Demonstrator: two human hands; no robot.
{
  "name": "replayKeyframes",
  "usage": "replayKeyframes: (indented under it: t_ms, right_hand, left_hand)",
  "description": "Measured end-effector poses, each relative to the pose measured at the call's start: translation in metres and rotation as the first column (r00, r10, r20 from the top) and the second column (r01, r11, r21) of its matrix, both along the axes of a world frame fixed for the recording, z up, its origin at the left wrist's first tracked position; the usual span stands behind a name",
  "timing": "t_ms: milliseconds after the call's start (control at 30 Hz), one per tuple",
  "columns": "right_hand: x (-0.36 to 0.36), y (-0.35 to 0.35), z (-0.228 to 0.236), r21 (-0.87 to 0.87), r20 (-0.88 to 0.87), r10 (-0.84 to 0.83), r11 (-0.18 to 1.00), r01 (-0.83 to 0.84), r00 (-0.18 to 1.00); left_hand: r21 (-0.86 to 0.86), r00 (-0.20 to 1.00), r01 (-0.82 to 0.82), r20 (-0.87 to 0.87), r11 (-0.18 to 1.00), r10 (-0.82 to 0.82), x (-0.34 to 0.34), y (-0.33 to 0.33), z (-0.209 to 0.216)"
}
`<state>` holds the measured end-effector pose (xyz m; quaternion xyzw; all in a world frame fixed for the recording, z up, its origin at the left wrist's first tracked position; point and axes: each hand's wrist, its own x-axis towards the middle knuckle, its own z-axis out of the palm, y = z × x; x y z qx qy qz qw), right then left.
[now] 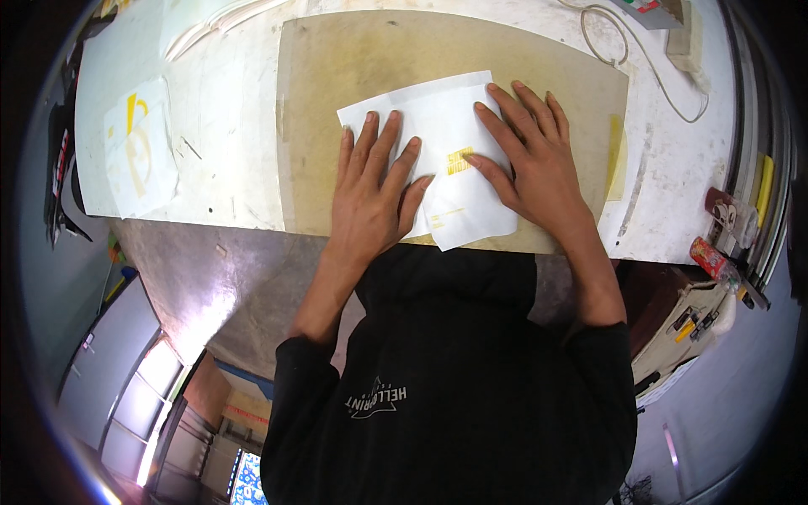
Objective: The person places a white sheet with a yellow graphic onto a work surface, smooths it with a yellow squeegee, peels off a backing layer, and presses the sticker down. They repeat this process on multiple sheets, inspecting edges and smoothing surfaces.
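A white sheet of paper [433, 105] lies on a tan, translucent mat [345, 50] in front of me. Over its near part is a smaller or folded white piece with yellow print [475, 220], its lower corner reaching the mat's near edge. My left hand [369, 189] rests flat on the paper's left side, fingers spread and thumb toward the printed piece. On the right side, my right hand [539, 164] also lies with fingers apart, its thumb tip beside the yellow print. Neither hand grips anything. Whether the two white pieces are joined cannot be made out.
The white tabletop [227, 126] carries a sheet with a yellow design [139, 151] at left and a cable [623, 34] at far right. A red packet [711, 258] and a yellow bar [764, 187] are at the right edge. A yellow strip [615, 156] lies along the mat.
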<state>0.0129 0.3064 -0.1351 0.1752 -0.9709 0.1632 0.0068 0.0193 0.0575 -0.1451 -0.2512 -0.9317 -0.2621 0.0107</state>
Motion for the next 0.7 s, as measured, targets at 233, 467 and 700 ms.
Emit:
replayKeyframes:
  t_ms: [233,467,700]
  right_hand:
    - [-0.0002,0.0002,0.0013,-0.039,0.015,-0.003,0.999,0.003,1.0]
    - [0.0,-0.0003,0.0019,-0.037,0.021,-0.003,0.999,0.004,1.0]
    - [0.001,0.0019,-0.0012,0.002,0.046,0.004,1.0,-0.004,0.999]
  left_hand:
    - [-0.032,1.0,0.024,-0.006,0.999,-0.025,0.0003,-0.0016,-0.0012]
    - [-0.017,1.0,0.017,-0.014,1.0,-0.017,0.0003,-0.0008,-0.0025]
    - [-0.018,1.0,0.01,-0.009,1.0,-0.01,0.0004,-0.0009,-0.002]
